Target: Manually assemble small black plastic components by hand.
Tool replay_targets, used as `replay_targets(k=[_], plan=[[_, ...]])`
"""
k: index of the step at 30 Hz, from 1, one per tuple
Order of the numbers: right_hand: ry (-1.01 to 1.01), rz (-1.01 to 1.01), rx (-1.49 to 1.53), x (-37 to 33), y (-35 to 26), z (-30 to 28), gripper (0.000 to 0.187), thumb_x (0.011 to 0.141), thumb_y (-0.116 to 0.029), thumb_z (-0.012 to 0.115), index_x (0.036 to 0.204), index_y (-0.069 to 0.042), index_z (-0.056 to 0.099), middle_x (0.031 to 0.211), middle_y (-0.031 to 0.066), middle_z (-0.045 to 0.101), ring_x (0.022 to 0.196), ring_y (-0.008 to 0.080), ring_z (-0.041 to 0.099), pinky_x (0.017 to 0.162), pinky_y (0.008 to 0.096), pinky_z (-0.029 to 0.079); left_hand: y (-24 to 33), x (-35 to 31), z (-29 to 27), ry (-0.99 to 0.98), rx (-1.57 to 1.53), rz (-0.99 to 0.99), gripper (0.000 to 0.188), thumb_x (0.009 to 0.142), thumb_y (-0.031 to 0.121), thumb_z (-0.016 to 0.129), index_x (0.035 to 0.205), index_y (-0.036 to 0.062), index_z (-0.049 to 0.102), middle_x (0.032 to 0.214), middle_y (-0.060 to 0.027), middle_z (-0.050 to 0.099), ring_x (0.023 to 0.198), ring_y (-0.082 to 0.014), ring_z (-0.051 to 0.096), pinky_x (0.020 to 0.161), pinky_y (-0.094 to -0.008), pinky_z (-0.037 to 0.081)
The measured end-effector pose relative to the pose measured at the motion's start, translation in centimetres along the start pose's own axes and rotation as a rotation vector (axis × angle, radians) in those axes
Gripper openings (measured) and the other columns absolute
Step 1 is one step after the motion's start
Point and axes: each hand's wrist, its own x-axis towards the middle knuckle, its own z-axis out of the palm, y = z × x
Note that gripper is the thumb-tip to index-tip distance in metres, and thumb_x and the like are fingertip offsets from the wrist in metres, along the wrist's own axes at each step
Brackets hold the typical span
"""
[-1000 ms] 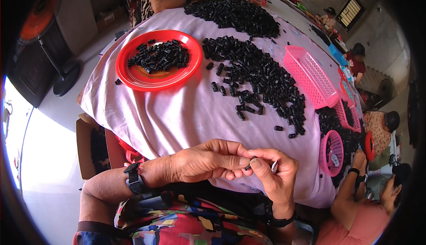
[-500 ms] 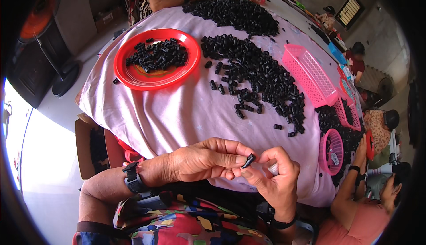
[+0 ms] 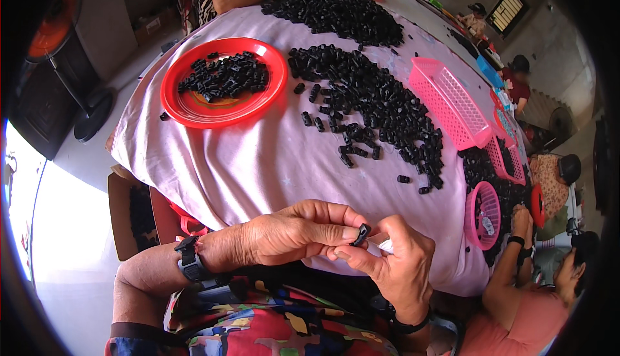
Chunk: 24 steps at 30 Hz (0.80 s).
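Observation:
My left hand [image 3: 297,232] pinches a small black plastic piece [image 3: 361,234] between thumb and forefinger, just above the near edge of the table. Against its lower side rests the thumb of my right hand [image 3: 403,259], whose fingers are bent closed. A bit of something white [image 3: 386,246] shows between the right thumb and forefinger; its kind I cannot make out. Beyond both hands lies a curved heap of black cylindrical plastic pieces [image 3: 368,98]. At the left, more small black pieces [image 3: 226,77] sit on a red plate [image 3: 219,118].
Pink perforated baskets [image 3: 445,104] and a round pink basket [image 3: 476,227] stand at the right. A pink cloth [image 3: 258,169] covers the table. Another black heap [image 3: 339,20] lies at the far side. A person [image 3: 516,311] sits close at right; a cardboard box [image 3: 123,211] is at left.
My right hand has turned and its forefinger has come down closer to the black piece, the white bit moving left with it. The left hand keeps its pinch.

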Motion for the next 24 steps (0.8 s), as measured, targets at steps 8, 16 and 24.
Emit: replay_targets(k=[8, 16, 24], plan=[[0.018, -0.044, -0.079, -0.16, 0.08, 0.20, 0.055, 0.072, -0.054, 0.075, 0.074, -0.003, 0.054, 0.058, 0.0078, 0.059, 0.048, 0.0215, 0.060, 0.045, 0.0314, 0.046, -0.20, 0.07, 0.25, 0.065, 0.053, 0.003, 0.029, 0.092, 0.018, 0.062, 0.119, 0.0075, 0.058, 0.092, 0.0048, 0.059, 0.074, -0.0050, 0.053, 0.068, -0.0176, 0.044], [0.036, -0.035, -0.147, -0.21, -0.05, 0.22, 0.057, 0.066, -0.055, 0.077, 0.071, -0.005, 0.051, 0.057, 0.0068, 0.057, 0.048, 0.0236, 0.060, 0.045, 0.0327, 0.046, -0.18, 0.19, 0.28, 0.063, 0.050, 0.028, 0.031, 0.092, 0.016, 0.061, 0.121, 0.0058, 0.057, 0.094, 0.0033, 0.060, 0.075, -0.0064, 0.052, 0.066, -0.0183, 0.045], [0.065, -0.085, -0.218, -0.22, 0.12, 0.34, 0.056, 0.068, -0.057, 0.075, 0.067, -0.008, 0.049, 0.056, 0.0039, 0.055, 0.046, 0.0215, 0.057, 0.041, 0.0325, 0.044, -0.17, 0.16, -0.15, 0.038, 0.067, 0.013, 0.029, 0.094, 0.013, 0.057, 0.121, 0.0026, 0.055, 0.115, -0.0046, 0.060, 0.104, -0.0131, 0.058, 0.093, -0.0295, 0.047]])
